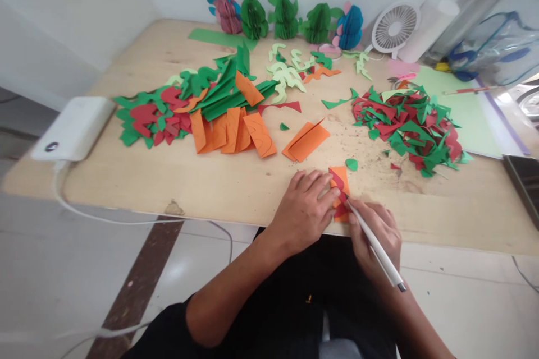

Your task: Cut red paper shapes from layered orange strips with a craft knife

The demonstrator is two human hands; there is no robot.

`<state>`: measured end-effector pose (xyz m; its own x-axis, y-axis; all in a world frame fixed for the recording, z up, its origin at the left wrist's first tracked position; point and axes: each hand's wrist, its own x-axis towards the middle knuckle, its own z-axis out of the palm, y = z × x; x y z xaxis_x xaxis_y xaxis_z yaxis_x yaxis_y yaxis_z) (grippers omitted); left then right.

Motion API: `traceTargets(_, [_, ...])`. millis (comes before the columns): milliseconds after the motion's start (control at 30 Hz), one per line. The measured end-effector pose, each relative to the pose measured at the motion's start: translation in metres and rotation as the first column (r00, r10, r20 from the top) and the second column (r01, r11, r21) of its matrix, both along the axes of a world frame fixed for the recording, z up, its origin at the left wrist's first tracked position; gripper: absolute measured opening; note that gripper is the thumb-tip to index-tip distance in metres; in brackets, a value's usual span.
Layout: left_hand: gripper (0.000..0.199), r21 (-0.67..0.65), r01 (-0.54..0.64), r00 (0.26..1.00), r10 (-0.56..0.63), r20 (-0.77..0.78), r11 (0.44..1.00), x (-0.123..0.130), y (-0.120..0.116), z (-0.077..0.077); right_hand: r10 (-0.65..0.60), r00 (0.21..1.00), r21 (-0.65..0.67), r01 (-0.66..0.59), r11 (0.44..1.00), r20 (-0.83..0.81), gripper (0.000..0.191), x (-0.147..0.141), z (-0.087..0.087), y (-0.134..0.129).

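My right hand (377,230) is closed around a white pen (377,244), its tip on a red paper cutout (342,195). That cutout lies on an orange paper piece (343,175) at the table's front edge. My left hand (304,210) presses down on the left side of both papers, fingers bent and close together. Just beyond my hands is a folded orange paper (306,141). Farther left, several orange pieces (259,134) with drawn curves lie beside folded green strips (227,90).
Red and green cutouts (145,115) lie at the left near a white power bank (76,126) with a cable. Red and green scraps (408,123) are heaped at right. Honeycomb paper figures (286,17), a small fan (394,28) and a bottle (475,11) stand behind. A phone (524,182) is far right.
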<state>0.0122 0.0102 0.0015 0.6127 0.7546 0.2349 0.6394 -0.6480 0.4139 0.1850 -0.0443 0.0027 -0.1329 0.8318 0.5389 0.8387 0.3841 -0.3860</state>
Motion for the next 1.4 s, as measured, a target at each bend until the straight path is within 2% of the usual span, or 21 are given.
traceTargets(233, [0.032, -0.052, 0.014, 1.0, -0.015, -0.004, 0.999, -0.0025, 0.0037, 0.005, -0.004, 1.0, 0.003, 0.004, 1.0, 0.004, 0.023, 0.0003, -0.0023, -0.0005])
traceTargets(1033, [0.035, 0.006, 0.02, 1.0, -0.02, 0.023, 1.0, -0.0073, 0.0035, 0.0019, -0.036, 0.999, 0.035, 0.037, 0.999, -0.036, 0.025, -0.0032, -0.0082, -0.0015])
traceTargets(1400, [0.036, -0.063, 0.029, 0.999, -0.027, 0.036, 0.998, -0.0084, 0.0018, 0.0044, -0.022, 0.999, 0.08, 0.025, 0.996, -0.045, 0.027, -0.0042, -0.0052, -0.0008])
